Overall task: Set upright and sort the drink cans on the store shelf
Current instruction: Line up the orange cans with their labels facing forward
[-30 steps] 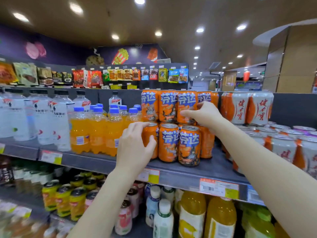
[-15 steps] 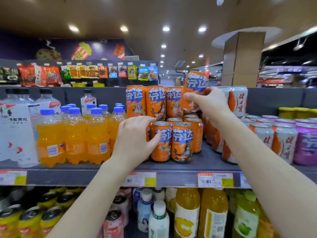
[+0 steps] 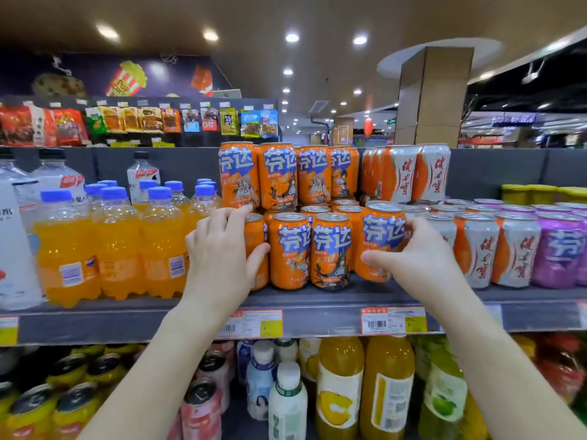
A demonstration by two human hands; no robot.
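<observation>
Orange drink cans with blue labels stand two layers high on the grey shelf (image 3: 317, 301). My right hand (image 3: 413, 252) grips one orange can (image 3: 379, 236) at the right end of the front row, slightly tilted, its base close to the shelf. My left hand (image 3: 219, 249) holds the leftmost front orange can (image 3: 255, 239), thumb on its front, fingers round its left side. Two upright orange cans (image 3: 313, 249) stand between my hands. Several stacked orange cans (image 3: 279, 176) sit behind them in the upper layer.
Orange soda bottles (image 3: 114, 246) with blue caps crowd the shelf on the left. White-and-orange cans (image 3: 482, 249) and purple cans (image 3: 559, 249) fill the right. Price tags (image 3: 394, 320) line the shelf edge. Juice bottles and more cans stand on the shelf below.
My right hand has brought the orange can down from the top layer to the right end of the front row. My left hand has stayed on the leftmost front can.
</observation>
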